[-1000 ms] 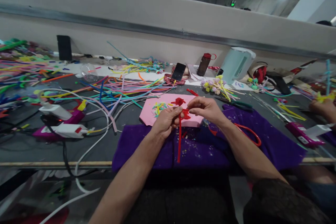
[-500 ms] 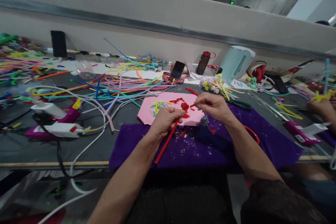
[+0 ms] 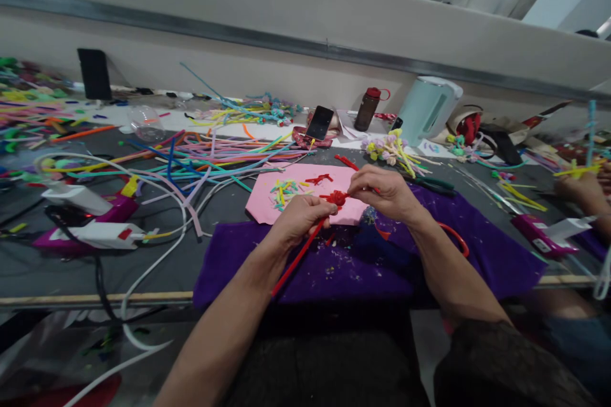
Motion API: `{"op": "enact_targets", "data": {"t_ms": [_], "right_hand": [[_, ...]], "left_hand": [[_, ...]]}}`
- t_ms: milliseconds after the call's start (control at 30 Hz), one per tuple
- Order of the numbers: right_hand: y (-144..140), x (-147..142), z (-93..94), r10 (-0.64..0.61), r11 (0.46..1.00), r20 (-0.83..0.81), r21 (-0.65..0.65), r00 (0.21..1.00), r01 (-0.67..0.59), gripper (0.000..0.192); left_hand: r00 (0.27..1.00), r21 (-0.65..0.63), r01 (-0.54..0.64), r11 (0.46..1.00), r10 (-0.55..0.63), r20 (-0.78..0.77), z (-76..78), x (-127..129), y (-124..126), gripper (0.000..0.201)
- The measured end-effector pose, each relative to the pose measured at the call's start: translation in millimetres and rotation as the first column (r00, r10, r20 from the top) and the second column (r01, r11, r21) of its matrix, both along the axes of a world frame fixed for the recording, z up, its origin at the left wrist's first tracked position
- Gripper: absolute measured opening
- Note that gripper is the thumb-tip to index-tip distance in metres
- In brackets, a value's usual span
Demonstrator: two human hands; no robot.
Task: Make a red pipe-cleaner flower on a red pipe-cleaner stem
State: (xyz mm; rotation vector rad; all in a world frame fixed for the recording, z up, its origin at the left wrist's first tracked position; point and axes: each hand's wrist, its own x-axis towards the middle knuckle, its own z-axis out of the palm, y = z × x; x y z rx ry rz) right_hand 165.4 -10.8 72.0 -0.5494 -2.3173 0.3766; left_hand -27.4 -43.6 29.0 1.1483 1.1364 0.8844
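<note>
Between finger and thumb, my left hand (image 3: 308, 215) grips a red pipe-cleaner flower (image 3: 337, 198) just below its curled head. Its long red stem (image 3: 298, 261) slants down to the left over the purple cloth (image 3: 233, 261). My right hand (image 3: 384, 191) is closed in a pinch on a short red pipe-cleaner piece (image 3: 349, 194), whose end meets the side of the flower head. Under both hands lies a pink sheet (image 3: 265, 194) bearing short yellow and teal pieces (image 3: 285, 191) and a small heap of red cut pieces (image 3: 321, 179).
Loose pipe cleaners (image 3: 229, 151) spread across the left. Behind are a phone (image 3: 319, 122), a dark bottle (image 3: 367, 111) and a light-blue kettle (image 3: 432, 108). Pliers (image 3: 434, 186) lie right of my right hand. Power strips with cords (image 3: 90, 222) stand left; another person's hand (image 3: 580, 184) is far right.
My right hand has moved left and brought the small red piece against the flower head. The view has shifted slightly. My left hand keeps its grip.
</note>
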Motion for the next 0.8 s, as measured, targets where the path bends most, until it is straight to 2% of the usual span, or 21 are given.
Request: {"op": "enact_targets", "data": {"t_ms": [167,433,800], "right_hand": [[-1.8,1.9,3.7,0.006,1.0,0.04,0.026,0.999,-0.007,0.012],[-4.7,0.0,3.4,-0.013,0.99,0.143,0.137,0.99,-0.007,0.014],[-4.9,-3.2,2.0,0.0,0.986,0.192,0.164,0.981,-0.032,0.015]], "left_hand": [[0.999,-0.023,0.038,0.999,-0.038,-0.013,1.4,-0.6,-0.1,0.015],[0.995,-0.025,0.09,0.996,-0.09,-0.034,0.8,-1.3,0.2,0.018],[0.991,0.012,0.112,0.994,-0.111,-0.069,-0.5,-1.0,-1.5,0.022]]}}
